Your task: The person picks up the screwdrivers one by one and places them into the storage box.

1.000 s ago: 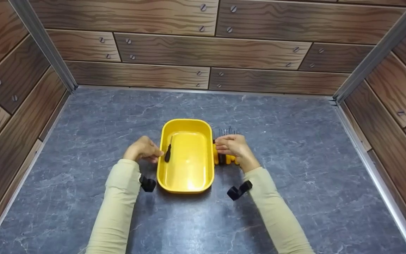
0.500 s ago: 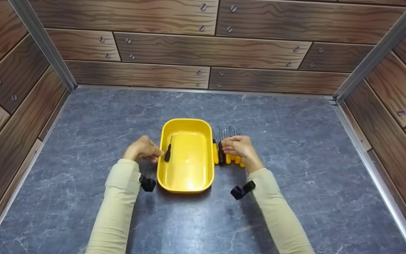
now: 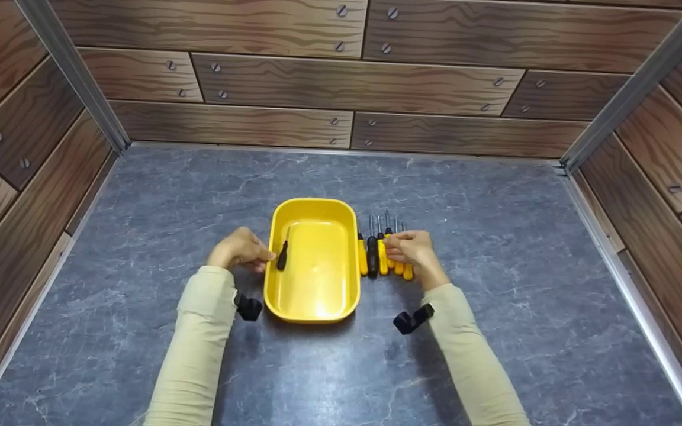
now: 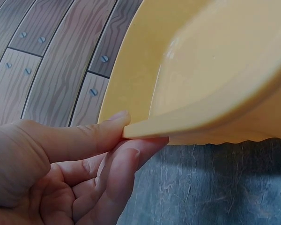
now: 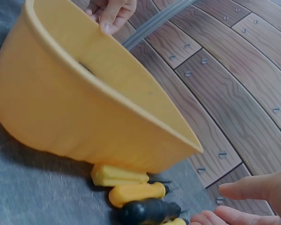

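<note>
My left hand [image 3: 240, 249] pinches the left rim of a yellow plastic bin [image 3: 320, 272] between thumb and fingers; the left wrist view shows the thumb over the rim [image 4: 178, 124]. Inside the bin lies a small black screwdriver [image 3: 282, 257], near the left wall. Right of the bin, several screwdrivers lie side by side, tips pointing away: a black-handled one [image 3: 372, 258] among yellow-handled ones [image 3: 383, 257]. My right hand [image 3: 413, 251] hovers over the right part of this row and hides some handles. In the right wrist view its thumb and fingers [image 5: 255, 188] are apart, holding nothing.
The grey marbled tabletop [image 3: 483, 236] spreads around the bin. Wood-patterned panels [image 3: 353, 89] stand at the back and both sides, with metal posts [image 3: 74, 77] at the corners. Black camera mounts [image 3: 415, 319] sit on both wrists.
My right hand has moved right, from beside the bin's right rim along the screwdriver row, uncovering the left handles. The left hand and bin have stayed put.
</note>
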Demonstrator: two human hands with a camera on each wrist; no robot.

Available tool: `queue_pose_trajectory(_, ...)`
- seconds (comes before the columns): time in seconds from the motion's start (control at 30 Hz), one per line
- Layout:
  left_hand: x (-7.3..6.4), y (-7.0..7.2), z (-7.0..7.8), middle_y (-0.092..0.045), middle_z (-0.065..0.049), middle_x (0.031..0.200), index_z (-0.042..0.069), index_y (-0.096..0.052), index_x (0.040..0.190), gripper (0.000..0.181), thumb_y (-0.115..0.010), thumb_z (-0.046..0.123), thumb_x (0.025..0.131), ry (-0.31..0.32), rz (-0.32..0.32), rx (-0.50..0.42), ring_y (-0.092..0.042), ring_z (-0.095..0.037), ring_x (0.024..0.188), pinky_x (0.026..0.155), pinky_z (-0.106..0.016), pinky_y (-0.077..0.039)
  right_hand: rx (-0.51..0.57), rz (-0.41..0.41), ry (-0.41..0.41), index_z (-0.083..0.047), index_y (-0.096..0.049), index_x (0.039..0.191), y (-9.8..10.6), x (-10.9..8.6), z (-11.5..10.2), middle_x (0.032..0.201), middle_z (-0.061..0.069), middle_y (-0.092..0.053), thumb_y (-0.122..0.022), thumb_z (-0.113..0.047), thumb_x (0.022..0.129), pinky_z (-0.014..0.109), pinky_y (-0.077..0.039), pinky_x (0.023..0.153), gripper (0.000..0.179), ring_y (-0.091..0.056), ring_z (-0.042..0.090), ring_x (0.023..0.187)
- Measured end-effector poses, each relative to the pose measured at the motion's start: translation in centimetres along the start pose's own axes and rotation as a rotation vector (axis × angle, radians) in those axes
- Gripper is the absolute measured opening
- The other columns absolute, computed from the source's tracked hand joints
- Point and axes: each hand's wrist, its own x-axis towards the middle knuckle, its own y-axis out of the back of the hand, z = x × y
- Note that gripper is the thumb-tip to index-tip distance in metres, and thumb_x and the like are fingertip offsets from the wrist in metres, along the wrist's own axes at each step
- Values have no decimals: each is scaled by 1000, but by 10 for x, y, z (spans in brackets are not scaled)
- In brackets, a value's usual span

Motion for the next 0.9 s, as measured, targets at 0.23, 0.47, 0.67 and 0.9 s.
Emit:
queue_pose_trajectory(0.23,1,0,-1,-56,3,52,-4,-62,87,7,-66,2,88,0,8,3,-55,-3,45,50,-16,-54,-69,59,11,12,-60,117,8,4,5,102,21,-72,-62,-2,90,22,-61,65,31,-65,8,61)
queue_pose_trajectory(0.47,1,0,-1,-56,3,53,-6,-62,90,8,-66,1,88,0,12,-1,-55,-3,45,49,-15,-54,-108,122,5,10,-64,111,14,6,8,84,10,-71,-64,0,87,23,-61,67,27,-64,8,61)
queue_pose_trajectory(0.67,0,1,-1,-56,3,53,-4,-61,88,6,-66,1,87,-7,10,-7,-55,-3,45,49,-15,-54,-160,151,2,9,-65,108,19,9,11,92,16,-72,-68,-3,85,25,-62,68,27,-63,9,62)
queue_pose_trajectory(0.9,1,1,0,-57,3,52,-11,-62,101,19,-66,2,88,0,-1,-9,-56,-3,45,50,-15,-54,-184,165,1,11,-66,106,26,14,17,62,0,-65,-70,-2,81,22,-60,60,28,-60,5,52)
